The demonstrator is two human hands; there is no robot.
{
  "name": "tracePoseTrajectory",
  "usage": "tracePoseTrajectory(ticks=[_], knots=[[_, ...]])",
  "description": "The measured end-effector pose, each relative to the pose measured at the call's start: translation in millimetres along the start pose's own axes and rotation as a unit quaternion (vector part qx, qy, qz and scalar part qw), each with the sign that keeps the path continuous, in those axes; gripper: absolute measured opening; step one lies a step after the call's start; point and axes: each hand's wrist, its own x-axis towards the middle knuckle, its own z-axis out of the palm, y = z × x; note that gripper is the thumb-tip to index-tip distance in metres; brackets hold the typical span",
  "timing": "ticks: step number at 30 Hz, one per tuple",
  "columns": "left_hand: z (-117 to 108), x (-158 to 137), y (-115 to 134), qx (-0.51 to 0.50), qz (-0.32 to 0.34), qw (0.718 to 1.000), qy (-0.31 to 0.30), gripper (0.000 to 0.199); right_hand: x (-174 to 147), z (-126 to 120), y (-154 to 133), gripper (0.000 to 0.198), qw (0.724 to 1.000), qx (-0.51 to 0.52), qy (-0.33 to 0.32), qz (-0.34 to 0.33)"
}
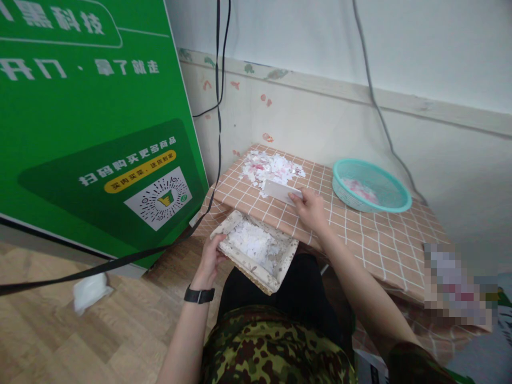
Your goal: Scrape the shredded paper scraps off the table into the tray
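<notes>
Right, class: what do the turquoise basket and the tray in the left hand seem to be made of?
Basket: probably plastic, smooth; its thin, perforated walls look partly see-through. Tray: perhaps foam or moulded board, dull and worn; the off-white surface is speckled and its edge looks rough.

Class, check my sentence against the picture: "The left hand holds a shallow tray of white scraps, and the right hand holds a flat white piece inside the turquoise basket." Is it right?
Not quite: the flat white piece in the right hand is beside the scrap pile, not inside the turquoise basket, as the head view shows.
</notes>
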Motion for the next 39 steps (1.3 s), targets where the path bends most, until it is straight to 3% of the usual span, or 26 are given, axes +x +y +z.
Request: tracePoseTrajectory(ticks=[6,16,21,29,39], knots=[[0.3,-0.7,0.9,-0.004,0.0,1.0,0.006,0.042,3.3,2.4,-3.3,0.029,1.0,-0.015,0.002,0.012],[0.9,-2.1,1.4,-0.003,-0.001,1.0,0.01,0.041,0.6,-11.8,-10.1,0.041,0.999,0.007,0.02,0.027],[0.9,-2.0,1.4,-0.005,-0.003,1.0,0.007,0.04,-9.4,-16.6,-14.7,0.041,0.999,0.029,-0.002,0.017],[0.3,-1.1,0.4,-0.002,0.0,1.0,0.006,0.041,-9.3,-25.5,-9.1,0.036,0.999,-0.032,0.01,0.03],[0.0,-1.5,0.5,0.0,0.003,1.0,0.0,0.04,-9.9,-17.7,-9.5,0.033,0.999,-0.02,-0.002,0.03]])
